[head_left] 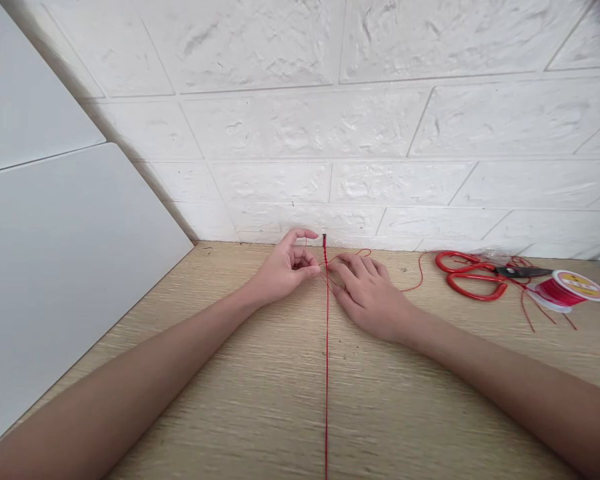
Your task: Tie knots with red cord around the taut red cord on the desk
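A red cord (327,373) runs straight down the table towards me, its upper end braided or knotted (325,252) and fixed at a small dark clip-like piece (324,237) by the wall. Just left of the knots, my left hand (286,270) pinches a thin red thread between thumb and a finger, its index finger raised. My right hand (367,290) rests on the table right of the cord, thumb and index finger apart with thread strands at their tips. A small loop of red thread (364,252) sticks out above its fingers.
Orange-handled scissors (475,285) lie at the right, blades against a spool of red thread (560,293). Loose red thread pieces (527,313) and clear plastic (497,255) lie around them. A white brick-pattern wall (300,127) closes the back; a pale panel (80,267) stands at the left.
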Available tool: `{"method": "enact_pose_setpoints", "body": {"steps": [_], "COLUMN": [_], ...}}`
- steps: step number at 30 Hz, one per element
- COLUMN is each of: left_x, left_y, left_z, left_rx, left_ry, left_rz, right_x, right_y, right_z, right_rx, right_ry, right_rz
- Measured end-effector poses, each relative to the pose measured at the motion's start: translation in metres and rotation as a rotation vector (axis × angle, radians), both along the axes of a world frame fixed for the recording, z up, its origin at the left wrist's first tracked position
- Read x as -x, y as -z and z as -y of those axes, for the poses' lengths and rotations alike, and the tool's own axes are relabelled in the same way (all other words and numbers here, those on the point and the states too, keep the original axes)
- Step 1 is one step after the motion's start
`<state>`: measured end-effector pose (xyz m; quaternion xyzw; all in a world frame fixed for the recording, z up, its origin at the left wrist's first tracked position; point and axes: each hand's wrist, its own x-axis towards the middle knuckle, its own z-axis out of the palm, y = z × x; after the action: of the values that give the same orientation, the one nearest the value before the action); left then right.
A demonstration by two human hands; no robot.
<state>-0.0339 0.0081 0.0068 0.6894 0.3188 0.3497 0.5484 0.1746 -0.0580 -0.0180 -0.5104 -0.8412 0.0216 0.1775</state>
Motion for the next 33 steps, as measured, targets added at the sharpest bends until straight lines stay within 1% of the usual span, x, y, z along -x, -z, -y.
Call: {"method": "enact_pose_setpoints", "body": {"steps": [6, 8, 10, 12, 14, 15, 16, 17, 18, 19, 21, 23, 25, 27, 29, 33], "left_x": [-0.002, -0.003, -0.003, 0.0, 0.003, 0.005, 0.006, 0.007, 0.007, 0.006, 0.005, 0.002, 0.001, 0.0, 0.0, -0.002], "left_y": [0.005, 0.008, 0.012, 0.014, 0.016, 0.017, 0.017, 0.017, 0.017, 0.016, 0.015, 0.014, 0.014, 0.014, 0.013, 0.012], "left_z": [-0.004, -0.006, -0.01, -0.015, -0.019, -0.02, -0.021, -0.021, -0.02, -0.018, -0.013, -0.008, -0.005, -0.004, -0.003, -0.001], "left_rx": [-0.037, -0.093, -0.186, -0.268, -0.289, -0.286, -0.293, -0.318, -0.358, -0.399, -0.436, -0.409, -0.378, -0.363, -0.347, -0.381], "left_ry": [-0.11, -0.185, -0.346, -0.571, -0.775, -0.841, -0.875, -0.882, -0.859, -0.805, -0.619, -0.407, -0.273, -0.214, -0.18, -0.163], "left_rz": [-0.002, -0.008, -0.008, -0.006, -0.015, -0.034, -0.065, -0.103, -0.145, -0.186, -0.258, -0.318, -0.354, -0.373, -0.398, -0.469], "right_x": [0.0, 0.0, 0.0, 0.0, 0.0, 0.0, 0.0, 0.0, 0.0, 0.0, 0.0, 0.0, 0.0, 0.001, 0.001, 0.0], "right_y": [0.0, 0.0, -0.001, -0.002, -0.002, -0.002, -0.002, -0.002, -0.002, -0.002, -0.002, -0.002, -0.002, -0.002, -0.002, -0.002], "right_z": [0.0, 0.0, 0.0, 0.0, 0.0, 0.0, 0.0, 0.0, 0.0, 0.0, 0.0, 0.0, 0.0, 0.0, 0.0, 0.0], "right_rx": [0.005, 0.009, 0.021, 0.034, 0.042, 0.044, 0.045, 0.045, 0.045, 0.045, 0.044, 0.042, 0.036, 0.033, 0.035, 0.042], "right_ry": [0.003, 0.005, 0.006, 0.008, 0.011, 0.011, 0.011, 0.009, 0.008, 0.008, 0.007, 0.009, 0.012, 0.014, 0.011, 0.01], "right_rz": [0.009, 0.011, 0.006, -0.001, -0.004, -0.005, -0.005, -0.006, -0.006, -0.007, -0.006, -0.004, -0.004, -0.007, -0.011, -0.017]}}
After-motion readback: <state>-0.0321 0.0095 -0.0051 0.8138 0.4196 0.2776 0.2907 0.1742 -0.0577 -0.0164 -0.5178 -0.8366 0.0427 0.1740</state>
